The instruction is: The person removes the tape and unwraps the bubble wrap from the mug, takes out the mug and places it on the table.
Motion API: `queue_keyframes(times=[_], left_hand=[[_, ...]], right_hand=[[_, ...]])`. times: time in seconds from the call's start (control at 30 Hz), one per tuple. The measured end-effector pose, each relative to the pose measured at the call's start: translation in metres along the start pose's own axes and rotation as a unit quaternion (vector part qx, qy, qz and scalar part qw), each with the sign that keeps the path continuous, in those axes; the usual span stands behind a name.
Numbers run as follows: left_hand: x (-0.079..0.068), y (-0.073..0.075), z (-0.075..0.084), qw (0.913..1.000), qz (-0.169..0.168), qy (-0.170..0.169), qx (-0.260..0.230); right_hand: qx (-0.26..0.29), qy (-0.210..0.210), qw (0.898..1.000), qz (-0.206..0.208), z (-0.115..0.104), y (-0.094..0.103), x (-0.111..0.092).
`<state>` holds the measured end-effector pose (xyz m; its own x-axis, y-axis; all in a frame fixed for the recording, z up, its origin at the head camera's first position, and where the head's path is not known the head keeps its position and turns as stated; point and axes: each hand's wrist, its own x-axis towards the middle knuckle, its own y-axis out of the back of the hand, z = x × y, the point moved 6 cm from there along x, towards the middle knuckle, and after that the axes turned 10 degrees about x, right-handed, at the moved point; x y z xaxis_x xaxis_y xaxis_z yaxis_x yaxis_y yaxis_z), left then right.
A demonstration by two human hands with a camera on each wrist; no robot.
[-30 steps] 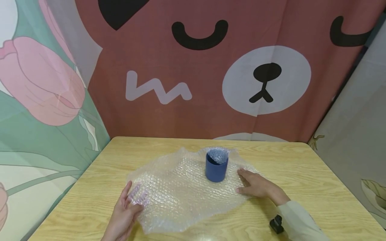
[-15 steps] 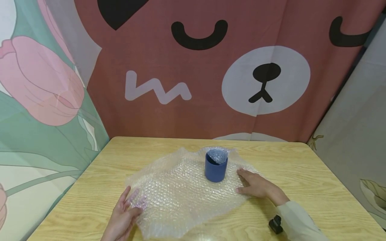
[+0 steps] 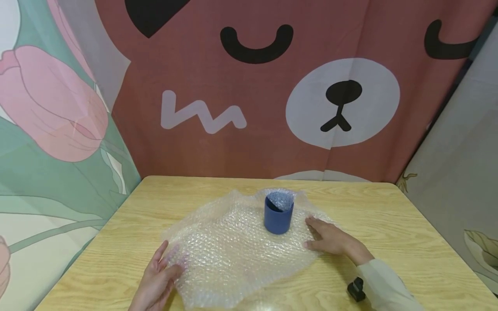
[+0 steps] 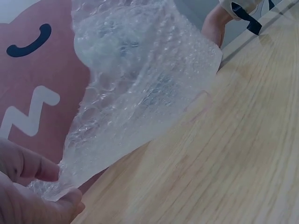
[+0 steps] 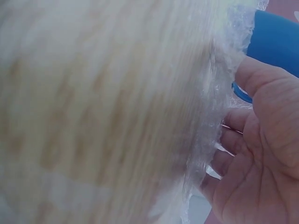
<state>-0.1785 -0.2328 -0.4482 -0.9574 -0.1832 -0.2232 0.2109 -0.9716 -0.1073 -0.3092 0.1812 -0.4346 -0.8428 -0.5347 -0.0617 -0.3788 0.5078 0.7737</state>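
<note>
A sheet of clear bubble wrap point(image 3: 233, 259) lies spread over the table. Its left edge is raised between the thumb and fingers of my left hand point(image 3: 155, 278), which pinches it; the left wrist view shows that hand point(image 4: 37, 186) at the wrap's corner. On the back right part of the sheet stands a blue cup point(image 3: 278, 221), upright, with crumpled bubble wrap point(image 3: 282, 199) in its mouth. My right hand point(image 3: 330, 238) rests on the sheet's right side, fingers extended, to the right of the cup. In the right wrist view those fingers touch the wrap point(image 5: 210, 102) near the blue cup point(image 5: 275, 42).
A small black object point(image 3: 356, 289) sits on the wooden table point(image 3: 400, 242) beside the right sleeve point(image 3: 385, 283). Behind the table hangs a brown cloth point(image 3: 202, 155) with a bear print, and printed curtains point(image 3: 58, 181) flank both sides.
My left hand has shifted slightly down and left with the wrap's edge, and the front edge of the sheet has come a little toward me. The cup and right hand stay put.
</note>
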Motion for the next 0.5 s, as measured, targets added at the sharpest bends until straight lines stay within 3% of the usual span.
queue_keyframes(times=[0.5], left_hand=[[0.0,0.003,0.02,0.9978,-0.012,-0.049,0.043]], right_hand=[[-0.015,0.015,1.0,0.006,-0.003,0.004,-0.001]])
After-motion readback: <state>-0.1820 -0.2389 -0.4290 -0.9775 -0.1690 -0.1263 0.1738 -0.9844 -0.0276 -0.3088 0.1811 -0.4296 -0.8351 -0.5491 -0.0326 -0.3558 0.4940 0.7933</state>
